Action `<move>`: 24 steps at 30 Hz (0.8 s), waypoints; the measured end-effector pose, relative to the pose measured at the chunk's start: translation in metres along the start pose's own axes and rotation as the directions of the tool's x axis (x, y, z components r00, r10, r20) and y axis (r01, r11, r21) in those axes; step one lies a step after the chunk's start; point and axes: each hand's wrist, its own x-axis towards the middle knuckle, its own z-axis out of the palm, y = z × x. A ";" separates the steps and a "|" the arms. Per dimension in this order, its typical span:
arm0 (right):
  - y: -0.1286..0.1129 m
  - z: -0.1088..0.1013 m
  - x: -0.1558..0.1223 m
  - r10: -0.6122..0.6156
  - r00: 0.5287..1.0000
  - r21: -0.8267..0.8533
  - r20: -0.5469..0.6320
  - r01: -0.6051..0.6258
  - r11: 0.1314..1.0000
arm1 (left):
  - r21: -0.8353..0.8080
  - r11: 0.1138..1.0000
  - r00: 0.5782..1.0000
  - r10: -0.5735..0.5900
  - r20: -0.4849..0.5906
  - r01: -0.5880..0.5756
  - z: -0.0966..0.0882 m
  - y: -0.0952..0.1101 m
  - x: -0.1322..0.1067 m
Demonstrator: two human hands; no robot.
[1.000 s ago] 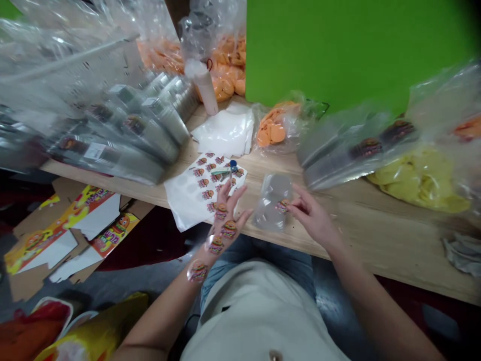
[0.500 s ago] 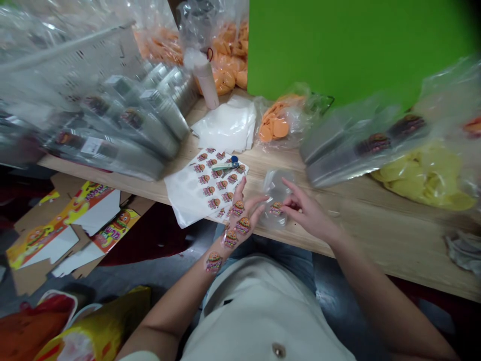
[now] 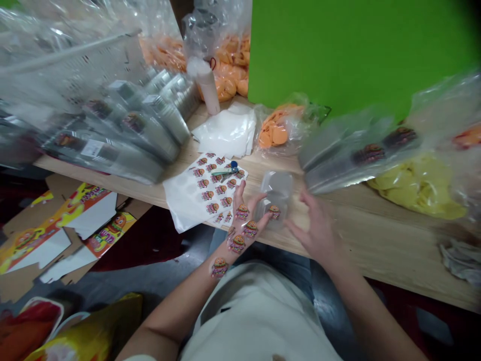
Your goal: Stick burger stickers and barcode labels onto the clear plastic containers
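A small clear plastic container [image 3: 277, 189] lies on the wooden table [image 3: 376, 235] near its front edge, with a burger sticker [image 3: 274, 211] on its near side. My left hand [image 3: 246, 215] touches the container's left edge with fingers spread. Several burger stickers cling to the back of that hand and the forearm [image 3: 220, 267]. My right hand [image 3: 317, 228] hovers just right of the container, blurred, fingers apart and holding nothing. A white sticker sheet [image 3: 203, 193] with several burger stickers lies to the left, a small blue-tipped tool [image 3: 225, 171] resting on it.
Clear bags of stacked plastic containers [image 3: 124, 130] fill the left. Bags of orange discs [image 3: 278, 128] and yellow pieces [image 3: 421, 188] sit at the back and right. A green board [image 3: 356, 50] stands behind. Printed cardboard [image 3: 63, 230] lies on the floor.
My right hand let go of the sticker, which now sits on the container, and drew back to the right. My left hand slid right against the container.
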 end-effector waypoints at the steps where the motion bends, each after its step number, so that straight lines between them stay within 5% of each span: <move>1: -0.001 0.003 -0.001 -0.054 0.996 0.019 0.069 0.053 0.998 | -0.004 1.000 1.000 0.003 -0.013 -0.003 -0.003 0.000 0.001; 3: -0.003 0.011 -0.002 -0.124 0.977 0.066 0.174 0.115 0.991 | 0.038 0.999 0.998 0.010 -0.059 -0.008 -0.012 -0.002 0.002; 7: -0.009 0.015 0.000 -0.041 0.998 0.193 0.037 0.033 0.981 | 0.160 0.986 0.986 -0.023 -0.165 0.050 -0.031 -0.003 0.001; 12: -0.009 -0.014 -0.010 -0.087 0.996 0.236 0.007 0.083 0.968 | -0.003 0.996 0.984 -0.089 0.157 0.091 -0.030 0.015 0.002; 15: 0.017 -0.037 -0.034 -0.048 0.999 0.134 0.006 0.046 0.990 | -0.158 0.985 0.988 -0.052 0.143 0.074 -0.026 0.023 0.009; 17: 0.046 -0.047 -0.058 0.004 0.999 0.040 0.033 -0.005 0.999 | -0.406 0.906 0.988 -0.072 0.137 0.122 -0.026 0.024 0.016; 19: 0.079 -0.048 -0.084 0.027 0.995 -0.044 0.101 -0.022 0.999 | -0.638 0.726 0.963 -0.138 0.232 0.258 -0.029 0.023 0.023; 21: 0.106 -0.042 -0.106 0.030 0.985 -0.097 0.172 -0.014 0.995 | -0.718 0.573 0.915 -0.173 0.365 0.395 -0.032 0.024 0.026; 24: 0.119 -0.032 -0.118 0.052 0.979 -0.139 0.198 -0.024 0.990 | -0.699 0.524 0.864 -0.172 0.473 0.487 -0.032 0.027 0.025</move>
